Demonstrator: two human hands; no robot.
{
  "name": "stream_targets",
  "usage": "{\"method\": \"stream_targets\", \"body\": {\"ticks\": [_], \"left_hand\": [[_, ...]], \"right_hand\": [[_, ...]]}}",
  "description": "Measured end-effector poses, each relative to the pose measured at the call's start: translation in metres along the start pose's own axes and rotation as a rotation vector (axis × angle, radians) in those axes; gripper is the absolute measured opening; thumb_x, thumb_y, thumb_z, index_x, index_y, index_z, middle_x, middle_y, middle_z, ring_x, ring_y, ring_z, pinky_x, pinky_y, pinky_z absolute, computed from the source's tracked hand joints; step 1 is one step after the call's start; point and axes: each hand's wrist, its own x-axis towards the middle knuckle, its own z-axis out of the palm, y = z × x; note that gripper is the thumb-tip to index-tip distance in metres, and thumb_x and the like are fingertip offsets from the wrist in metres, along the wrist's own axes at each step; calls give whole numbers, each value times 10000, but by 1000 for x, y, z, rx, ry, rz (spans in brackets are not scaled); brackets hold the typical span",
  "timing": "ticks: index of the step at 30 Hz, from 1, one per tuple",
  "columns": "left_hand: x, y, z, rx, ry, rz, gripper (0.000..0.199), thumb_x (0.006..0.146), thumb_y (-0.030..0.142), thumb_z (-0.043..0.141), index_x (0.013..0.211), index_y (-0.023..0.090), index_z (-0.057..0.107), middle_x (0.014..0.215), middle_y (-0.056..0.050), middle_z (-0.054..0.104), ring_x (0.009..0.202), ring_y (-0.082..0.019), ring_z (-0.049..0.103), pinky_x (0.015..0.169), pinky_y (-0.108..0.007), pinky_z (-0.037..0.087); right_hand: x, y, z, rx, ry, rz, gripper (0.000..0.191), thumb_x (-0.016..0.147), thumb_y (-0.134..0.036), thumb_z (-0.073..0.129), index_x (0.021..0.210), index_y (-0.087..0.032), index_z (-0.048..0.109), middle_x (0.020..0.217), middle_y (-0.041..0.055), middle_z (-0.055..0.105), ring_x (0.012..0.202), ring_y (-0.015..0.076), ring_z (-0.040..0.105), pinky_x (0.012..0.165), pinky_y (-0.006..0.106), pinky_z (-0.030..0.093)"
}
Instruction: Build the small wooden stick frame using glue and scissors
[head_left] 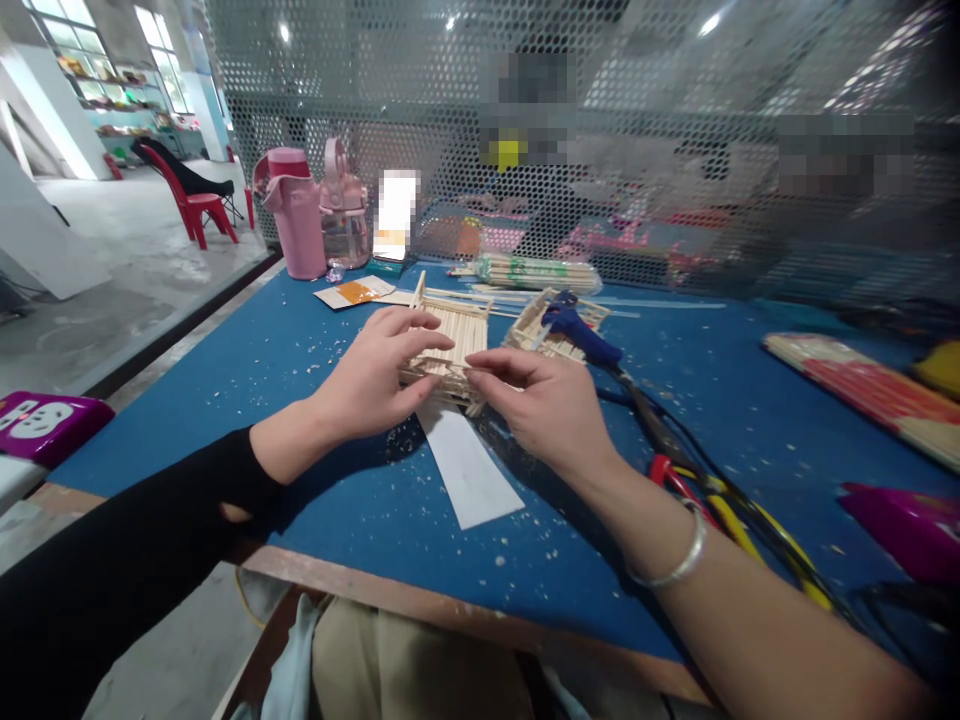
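A small structure of pale wooden sticks (pixel 459 330) stands on the blue table, with an upright post at its back left. My left hand (pixel 382 370) reaches over its left side, fingers spread, thumb near the front edge. At the front right corner, my right hand (pixel 544 400) pinches thumb and index finger together on a thin stick (pixel 450 368) lying along the front edge. Under the structure a white paper strip (pixel 469 470) extends toward me. Just right is a second stick piece (pixel 555 330), with a blue glue gun (pixel 581 333) resting on it.
Pliers with red and yellow handles (pixel 705 500) and cables lie right of my right hand. Bagged sticks (pixel 536 272), a phone (pixel 395 215) and a pink bottle (pixel 296 220) stand or lie at the back. Purple power strip (pixel 56 425) at left; wrapped sticks (pixel 870 390) at right.
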Motion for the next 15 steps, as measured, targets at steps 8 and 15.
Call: {"method": "stream_targets", "body": {"ticks": [8,15], "left_hand": [[-1,-5,5,59,-12,-97,122,837,219,639,938,172,686,1200,-135,606,1166,-273,544,965,-502,452],[4,-1,5,-35,186,-60,63,839,135,614,867,144,670,1040,-106,656,975,-182,641,821,-345,535]], "right_hand": [[4,7,-5,220,125,110,158,711,-321,715,800,-191,731,771,30,741,697,160,667,691,315,536],[2,0,-16,164,317,-126,80,738,-243,723,817,-239,715,753,-4,730,670,135,662,652,278,526]]}}
